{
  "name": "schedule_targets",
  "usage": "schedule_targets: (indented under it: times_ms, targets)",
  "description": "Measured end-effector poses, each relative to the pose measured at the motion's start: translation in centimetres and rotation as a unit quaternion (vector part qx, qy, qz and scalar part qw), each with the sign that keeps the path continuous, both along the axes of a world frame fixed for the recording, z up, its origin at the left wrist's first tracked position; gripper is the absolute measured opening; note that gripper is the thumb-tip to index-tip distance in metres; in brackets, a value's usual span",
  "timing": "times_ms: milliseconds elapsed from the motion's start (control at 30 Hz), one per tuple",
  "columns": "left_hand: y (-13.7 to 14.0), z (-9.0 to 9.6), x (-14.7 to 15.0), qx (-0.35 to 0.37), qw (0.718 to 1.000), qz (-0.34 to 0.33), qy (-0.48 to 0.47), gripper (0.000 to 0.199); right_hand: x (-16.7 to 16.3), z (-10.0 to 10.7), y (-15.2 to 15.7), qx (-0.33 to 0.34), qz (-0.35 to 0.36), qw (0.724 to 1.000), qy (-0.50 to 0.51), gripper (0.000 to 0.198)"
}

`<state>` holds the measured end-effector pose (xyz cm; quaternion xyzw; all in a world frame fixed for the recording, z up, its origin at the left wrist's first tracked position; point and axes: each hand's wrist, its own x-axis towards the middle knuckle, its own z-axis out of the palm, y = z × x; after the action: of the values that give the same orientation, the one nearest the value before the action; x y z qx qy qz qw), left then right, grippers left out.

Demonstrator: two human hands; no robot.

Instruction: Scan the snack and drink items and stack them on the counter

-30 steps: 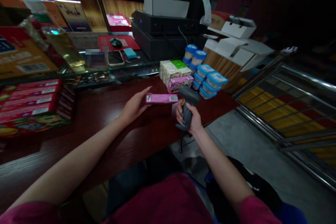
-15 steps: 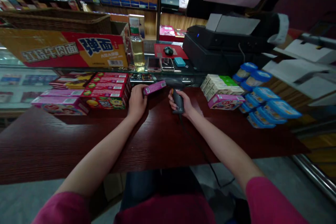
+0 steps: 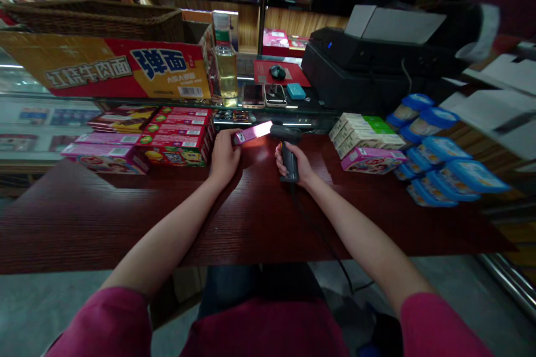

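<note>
Holding out a slim pink cardboard box near the centre of the frame, the left hand is clasping it by its left end — its hold is closed, though just how the fingers are wrapping the far side cannot be told. The right hand is gripping the handle of a dark grey plastic handheld scanner, clamped firmly around it just right of centre, while a black cable is trailing towards the lower right.

The scanner's nose is pointing left at the box's free end, which is glowing white; a faint red patch is showing on the dark red-brown wooden table below. Whether nose and box are touching cannot be told. The step in hand seems to be the reading of a label on that lit end — judging by the aim and the glow. The next move appears to be calling for a steady left wrist and a lit face squarely turned to the scanner.

Glossy red cardboard boxes are standing left of the left hand. Right of centre, cream-coloured cartons are sitting behind another pink printed box, with blue-lidded plastic tubs stacking up beside them.
</note>
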<state>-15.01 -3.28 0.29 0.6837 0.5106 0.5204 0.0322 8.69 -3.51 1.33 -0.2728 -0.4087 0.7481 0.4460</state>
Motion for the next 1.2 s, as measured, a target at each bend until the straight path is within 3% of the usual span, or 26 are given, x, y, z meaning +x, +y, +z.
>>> schedule_targets:
  times_ms: [167, 467, 600, 733, 933, 1100, 1200]
  targets:
    - [-2.2, -0.2, -1.9, -0.008, 0.998, -0.066, -0.015, 0.045, -0.6, 0.6, -1.9, 0.012, -0.025, 1.0, 0.01, 0.031]
    - [-12.9, 1.2, -13.4, -0.094, 0.974, -0.203, 0.018, 0.05, -6.2, 1.1, -7.4, 0.0, 0.009, 0.999, 0.035, 0.028]
    - [-15.6, 1.7, -16.3, -0.13, 0.961, -0.244, -0.023, 0.052, -8.4, 1.2, -8.9, -0.025, 0.017, 0.999, 0.031, 0.025]
    - [-14.7, 1.7, -16.5, -0.178, 0.932, -0.305, -0.086, 0.057, -8.9, 1.1, -8.9, -0.041, -0.005, 0.999, 0.02, 0.025]
    - [-10.3, 1.9, -15.8, -0.265, 0.879, -0.36, -0.163, 0.068, -8.3, 0.7, -8.1, -0.042, -0.025, 0.997, 0.057, 0.025]
    - [-7.1, 2.1, -16.3, -0.275, 0.888, -0.324, -0.178, 0.07, -8.1, 0.4, -7.9, -0.049, -0.002, 0.996, 0.07, 0.026]
    - [-6.7, 2.0, -16.9, -0.264, 0.895, -0.31, -0.184, 0.069, -8.2, 0.4, -7.8, -0.051, 0.0, 0.996, 0.072, 0.025]
